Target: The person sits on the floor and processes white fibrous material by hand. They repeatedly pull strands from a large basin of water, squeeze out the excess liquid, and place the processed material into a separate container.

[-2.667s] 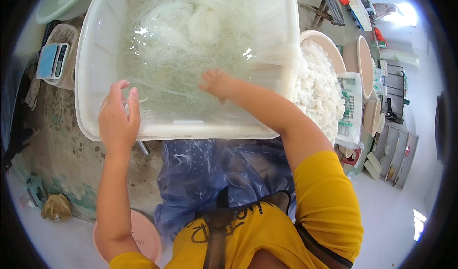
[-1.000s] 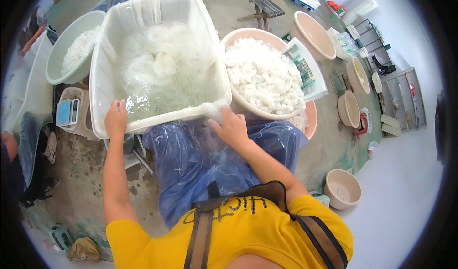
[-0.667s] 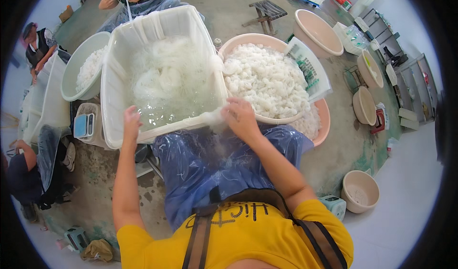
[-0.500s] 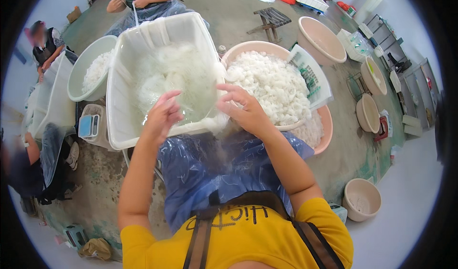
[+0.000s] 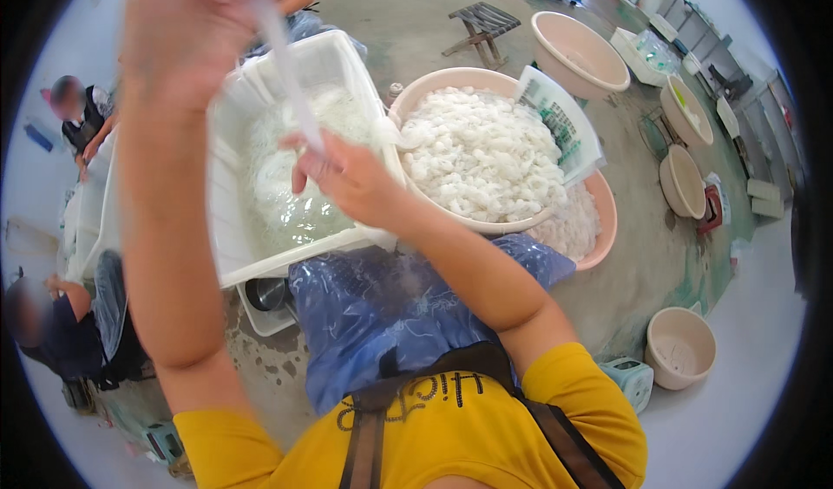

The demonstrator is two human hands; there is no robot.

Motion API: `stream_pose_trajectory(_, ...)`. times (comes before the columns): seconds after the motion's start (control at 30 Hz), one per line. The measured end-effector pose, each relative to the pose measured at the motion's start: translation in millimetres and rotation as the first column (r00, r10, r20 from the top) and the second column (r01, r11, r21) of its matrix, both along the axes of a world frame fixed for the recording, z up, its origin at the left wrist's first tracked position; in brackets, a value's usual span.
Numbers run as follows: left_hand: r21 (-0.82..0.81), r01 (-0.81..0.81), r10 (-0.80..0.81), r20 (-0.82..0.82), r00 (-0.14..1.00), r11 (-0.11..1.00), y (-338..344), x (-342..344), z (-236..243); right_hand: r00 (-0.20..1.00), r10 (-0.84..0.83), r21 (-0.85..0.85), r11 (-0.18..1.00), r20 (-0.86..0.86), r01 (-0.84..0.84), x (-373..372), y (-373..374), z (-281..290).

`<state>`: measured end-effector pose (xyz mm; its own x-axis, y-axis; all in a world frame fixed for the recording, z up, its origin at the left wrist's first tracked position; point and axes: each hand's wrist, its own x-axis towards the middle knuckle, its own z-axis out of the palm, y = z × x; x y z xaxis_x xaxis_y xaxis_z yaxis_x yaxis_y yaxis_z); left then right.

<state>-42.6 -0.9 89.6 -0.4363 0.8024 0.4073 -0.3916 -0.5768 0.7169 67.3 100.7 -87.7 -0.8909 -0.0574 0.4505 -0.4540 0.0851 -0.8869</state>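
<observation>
My left hand (image 5: 195, 42) is raised high and close to the camera, blurred, with its fingers closed around the upper end of a whitish stretched strand (image 5: 291, 77). The lower end of that strand runs to my right hand (image 5: 347, 177), pinched between its fingers above the white tub. The white rectangular tub (image 5: 227, 155) in front of me holds water with pale, wispy fibre (image 5: 325, 111) in it. To the right of the tub stands a pink basin (image 5: 416, 84) heaped with white, lumpy wet tufts (image 5: 486, 155). A printed white sheet (image 5: 555, 124) leans at the basin's right rim.
Beneath the heaped basin sits another pink basin (image 5: 607, 220). A folding stool (image 5: 482, 27) and a large pink tub (image 5: 577, 59) stand farther back. Smaller beige basins (image 5: 681, 181) are at the right. Other people (image 5: 82, 111) sit at the left. A blue plastic apron (image 5: 390, 302) covers my lap.
My left hand has risen from above the tub to the upper left, and a whitish strand now stretches between both hands. My right hand has shifted left over the tub.
</observation>
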Motion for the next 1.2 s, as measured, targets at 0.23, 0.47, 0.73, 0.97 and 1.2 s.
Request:
stream_pose_trajectory(0.23,-0.133,-0.738,0.696,-0.256,0.671,0.662,-11.4,4.1,-32.0,0.913,-0.408,0.655,0.682,-0.028,0.325,14.1,22.0,-133.8)
stream_pose_trajectory(0.47,-0.440,-0.230,0.389,0.315,0.866,0.868,9.5,59.8,-144.7,0.987,0.000,-0.572,0.815,0.159,0.092,11.5,12.4,-68.3)
stream_pose_trajectory(0.73,-0.033,-0.315,0.292,0.476,0.829,0.949,1.2,62.0,-190.3,0.929,-0.299,0.030,0.949,-0.218,0.312,29.1,-7.7,-53.2)
stream_pose_trajectory(0.97,0.028,-0.424,0.296,0.675,0.676,0.905,9.4,76.7,-200.5,0.884,-0.398,-0.104,0.918,-0.246,0.384,34.4,-12.9,-48.1)
stream_pose_trajectory(1.2,-0.214,-0.392,0.434,0.622,0.652,0.895,-6.3,111.3,-220.8,0.777,-0.518,0.196,0.772,-0.358,0.605,35.1,1.5,-56.2)
